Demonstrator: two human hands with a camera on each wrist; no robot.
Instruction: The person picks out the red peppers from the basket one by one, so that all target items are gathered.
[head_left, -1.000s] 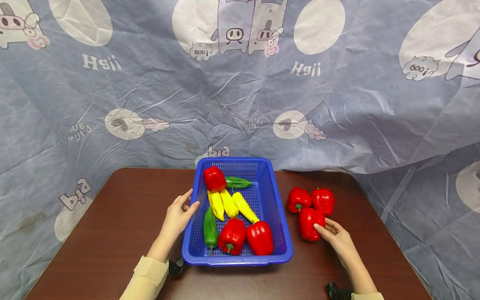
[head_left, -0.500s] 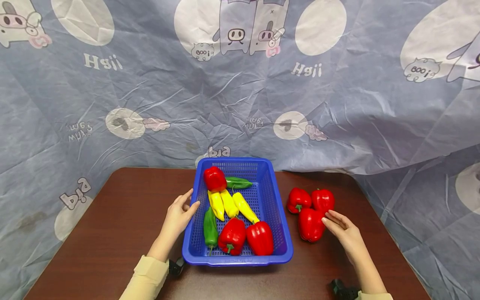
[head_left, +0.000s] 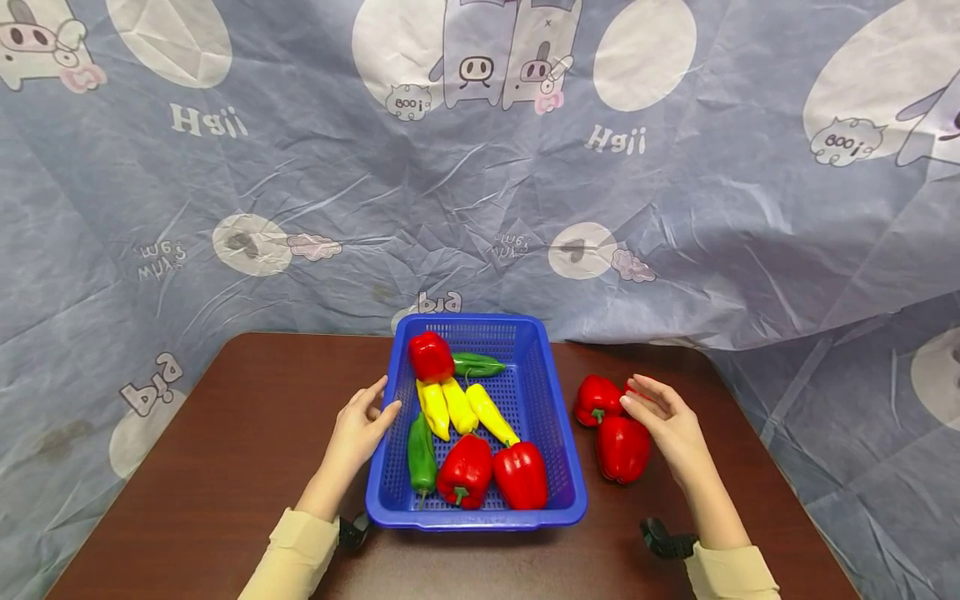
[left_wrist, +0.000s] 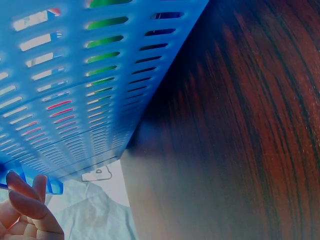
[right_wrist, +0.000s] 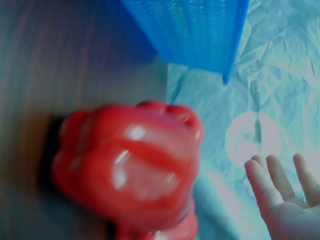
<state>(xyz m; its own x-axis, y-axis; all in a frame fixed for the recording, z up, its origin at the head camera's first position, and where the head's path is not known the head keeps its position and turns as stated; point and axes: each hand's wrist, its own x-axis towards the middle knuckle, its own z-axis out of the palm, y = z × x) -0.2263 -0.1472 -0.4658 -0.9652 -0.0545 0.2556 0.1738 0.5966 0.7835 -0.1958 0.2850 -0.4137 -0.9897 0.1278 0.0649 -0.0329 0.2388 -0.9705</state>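
Against the left rim of a blue plastic basket (head_left: 564,433) rests my left hand (head_left: 362,423), its fingers relaxed and its thumb tip over the rim. Three red bell peppers sit on the table to the right: a near one (head_left: 622,450), a left one (head_left: 597,397) and a far right one (head_left: 634,388), mostly hidden by my right hand (head_left: 670,421). That hand hovers over them, fingers spread and nothing in its grasp, as the right wrist view also shows. Inside the basket lie red bell peppers (head_left: 465,473), yellow long peppers (head_left: 491,414) and green peppers (head_left: 422,454).
Everything stands on a dark brown wooden table (head_left: 247,450). Behind it hangs a grey-blue printed cloth (head_left: 450,200). A black wrist device (head_left: 663,540) is on the right wrist.
My right hand has let go of the near red bell pepper, drawn back to the right, then moved farther from me over the far right one. The left hand stays at the basket rim.
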